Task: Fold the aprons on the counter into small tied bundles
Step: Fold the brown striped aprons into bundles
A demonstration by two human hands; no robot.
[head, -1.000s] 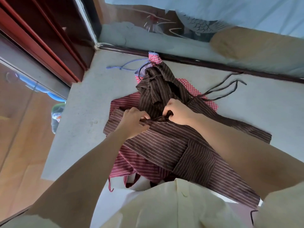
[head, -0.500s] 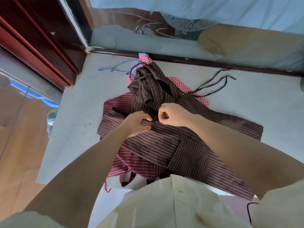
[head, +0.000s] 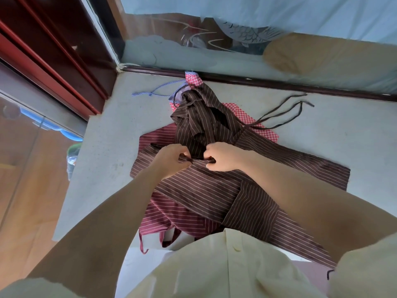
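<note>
In the head view, the left hand and the right hand each pinch the dark strap over the brown apron, which lies spread on the counter. An uneven pull could drag the loose cloth out of shape.

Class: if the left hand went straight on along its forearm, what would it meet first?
The left hand would probably meet the bunched brown apron; the right hand lies close beside that line.
</note>
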